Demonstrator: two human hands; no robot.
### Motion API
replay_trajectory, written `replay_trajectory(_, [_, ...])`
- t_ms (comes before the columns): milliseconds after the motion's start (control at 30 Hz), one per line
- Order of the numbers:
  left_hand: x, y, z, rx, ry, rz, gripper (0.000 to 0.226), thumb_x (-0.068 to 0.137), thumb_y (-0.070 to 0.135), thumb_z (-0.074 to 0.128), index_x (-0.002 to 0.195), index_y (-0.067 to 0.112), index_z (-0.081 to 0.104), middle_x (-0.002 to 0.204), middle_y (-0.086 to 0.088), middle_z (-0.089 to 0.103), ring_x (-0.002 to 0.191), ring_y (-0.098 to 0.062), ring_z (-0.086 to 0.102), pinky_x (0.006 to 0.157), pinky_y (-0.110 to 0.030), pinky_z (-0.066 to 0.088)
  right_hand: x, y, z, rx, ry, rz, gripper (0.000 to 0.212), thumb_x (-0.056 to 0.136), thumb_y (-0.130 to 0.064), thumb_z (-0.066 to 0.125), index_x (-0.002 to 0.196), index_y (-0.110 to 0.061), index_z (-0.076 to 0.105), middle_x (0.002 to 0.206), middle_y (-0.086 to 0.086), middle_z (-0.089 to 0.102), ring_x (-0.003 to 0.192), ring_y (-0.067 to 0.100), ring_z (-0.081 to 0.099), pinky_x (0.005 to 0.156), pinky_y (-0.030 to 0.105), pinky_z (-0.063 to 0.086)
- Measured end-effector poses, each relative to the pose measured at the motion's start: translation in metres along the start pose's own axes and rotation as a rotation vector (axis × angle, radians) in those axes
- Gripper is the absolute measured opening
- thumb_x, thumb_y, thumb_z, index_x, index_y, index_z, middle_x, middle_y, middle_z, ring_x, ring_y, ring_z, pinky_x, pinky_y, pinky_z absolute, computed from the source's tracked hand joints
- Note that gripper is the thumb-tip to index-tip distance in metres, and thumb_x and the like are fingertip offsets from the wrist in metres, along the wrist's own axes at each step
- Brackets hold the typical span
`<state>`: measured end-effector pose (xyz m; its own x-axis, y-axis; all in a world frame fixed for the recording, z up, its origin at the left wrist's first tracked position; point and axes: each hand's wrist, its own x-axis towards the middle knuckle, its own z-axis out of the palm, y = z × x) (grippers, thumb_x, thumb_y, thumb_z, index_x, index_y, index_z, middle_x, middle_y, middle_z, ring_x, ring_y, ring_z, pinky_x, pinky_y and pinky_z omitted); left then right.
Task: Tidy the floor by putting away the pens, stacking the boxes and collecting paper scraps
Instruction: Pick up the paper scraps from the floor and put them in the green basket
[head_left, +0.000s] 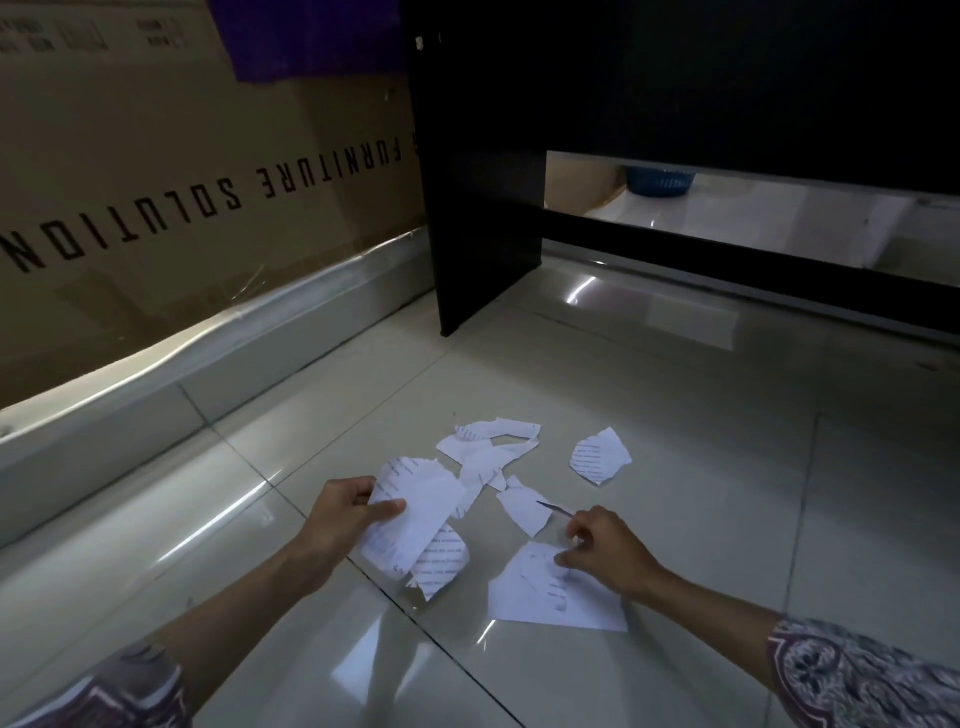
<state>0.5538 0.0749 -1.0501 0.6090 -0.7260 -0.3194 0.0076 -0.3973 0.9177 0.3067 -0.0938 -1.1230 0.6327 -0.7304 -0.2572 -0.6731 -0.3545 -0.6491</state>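
While scraps lay scattered: step in hand was gathering paper from the tiled floor (675, 467).
Left hand (343, 512): thumb and fingers pinched a held stack of scraps (415, 525), lifted off the tiles.
Right hand (602, 553): fingers curled, tips down on the large scrap (540, 597); a real grip couldn't be made out.
Loose scraps (600, 456): beyond both hands.
Advice: lift an edge first, then slide each piece under the stack.

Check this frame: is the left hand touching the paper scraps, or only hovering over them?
Touching. The head view shows the left hand gripping a bundle of paper scraps, thumb laid across the top sheet.
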Motion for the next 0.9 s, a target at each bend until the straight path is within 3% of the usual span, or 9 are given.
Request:
replay_trajectory(100, [0.0,-0.001,0.001,0.017,0.014,0.005,0.021,0.08,0.003,0.068,0.096,-0.01,0.065,0.094,-0.023,0.07,0.076,-0.03,0.067,0.073,-0.036,0.053,-0.002,-0.003,0.011,-0.137,-0.049,-0.068,0.026,0.071,-0.036,0.073,0.083,-0.024,0.054,0.096,0.001,0.046,0.093,0.017,0.044,0.075,0.024,0.038])
replay_trajectory(200, [-0.001,-0.002,0.003,0.037,0.026,0.004,0.024,0.079,0.004,0.069,0.095,-0.014,0.063,0.091,-0.023,0.07,0.073,-0.027,0.065,0.07,-0.034,0.052,-0.004,-0.007,0.023,-0.349,-0.105,-0.057,0.05,0.073,-0.041,0.06,0.112,-0.011,0.051,0.122,0.007,0.042,0.12,0.023,0.036,0.095,0.028,0.032])
replay_trajectory(333, [-0.001,-0.003,0.005,0.037,0.028,-0.009,0.023,0.079,0.005,0.069,0.096,-0.011,0.065,0.091,-0.022,0.07,0.073,-0.027,0.066,0.072,-0.034,0.053,-0.001,-0.013,0.034,-0.399,-0.06,-0.027,0.038,0.081,-0.029,0.06,0.113,-0.013,0.047,0.129,0.009,0.041,0.125,0.025,0.032,0.099,0.028,0.03])
replay_trajectory(433, [-0.002,-0.006,0.004,0.053,0.029,-0.018,0.022,0.079,0.005,0.07,0.095,-0.01,0.066,0.087,-0.019,0.07,0.071,-0.026,0.066,0.07,-0.033,0.053,0.001,-0.014,0.034,-0.364,-0.038,-0.02,0.026,0.078,-0.023,0.06,0.089,-0.023,0.036,0.111,0.001,0.046,0.122,0.024,0.035,0.097,0.028,0.028])
replay_trajectory(500, [-0.003,-0.006,0.004,0.061,0.033,-0.018,0.022,0.079,0.005,0.069,0.094,-0.011,0.065,0.084,-0.017,0.07,0.068,-0.025,0.065,0.066,-0.031,0.052,0.001,-0.013,0.033,-0.343,-0.036,-0.024,0.033,0.077,-0.015,0.056,0.072,-0.028,0.027,0.086,-0.007,0.04,0.119,0.023,0.038,0.091,0.028,0.026])
replay_trajectory(567, [-0.004,-0.005,0.004,0.061,0.032,-0.014,0.022,0.079,0.004,0.069,0.094,-0.012,0.065,0.081,-0.016,0.07,0.066,-0.023,0.064,0.063,-0.028,0.052,0.002,-0.011,0.036,-0.313,-0.05,-0.01,0.039,0.077,-0.01,0.055,0.068,-0.029,0.021,0.072,-0.013,0.032,0.114,0.024,0.043,0.08,0.029,0.023])
replay_trajectory(700, [-0.004,-0.005,0.003,0.064,0.031,-0.014,0.022,0.08,0.004,0.069,0.094,-0.012,0.065,0.081,-0.016,0.07,0.064,-0.022,0.066,0.061,-0.027,0.053,0.002,-0.012,0.035,-0.265,-0.088,-0.017,0.029,0.073,-0.007,0.055,0.088,-0.024,0.036,0.083,-0.005,0.049,0.107,0.025,0.048,0.077,0.028,0.02])
replay_trajectory(767, [-0.005,-0.005,0.004,0.069,0.033,-0.015,0.02,0.08,0.004,0.069,0.093,-0.01,0.066,0.081,-0.015,0.071,0.064,-0.022,0.066,0.062,-0.028,0.053,0.0,-0.012,0.033,-0.252,-0.116,-0.014,0.026,0.071,-0.009,0.057,0.075,-0.025,0.037,0.074,-0.006,0.047,0.093,0.026,0.05,0.077,0.029,0.022])
replay_trajectory(900, [-0.006,-0.003,0.007,0.077,0.032,-0.011,0.017,0.082,0.007,0.068,0.09,-0.008,0.067,0.081,-0.016,0.07,0.066,-0.024,0.066,0.063,-0.03,0.053,-0.003,-0.015,0.023,-0.147,-0.17,-0.011,0.047,0.068,-0.013,0.067,0.053,-0.021,0.024,0.056,-0.008,0.028,0.071,0.019,0.037,0.071,0.03,0.025])
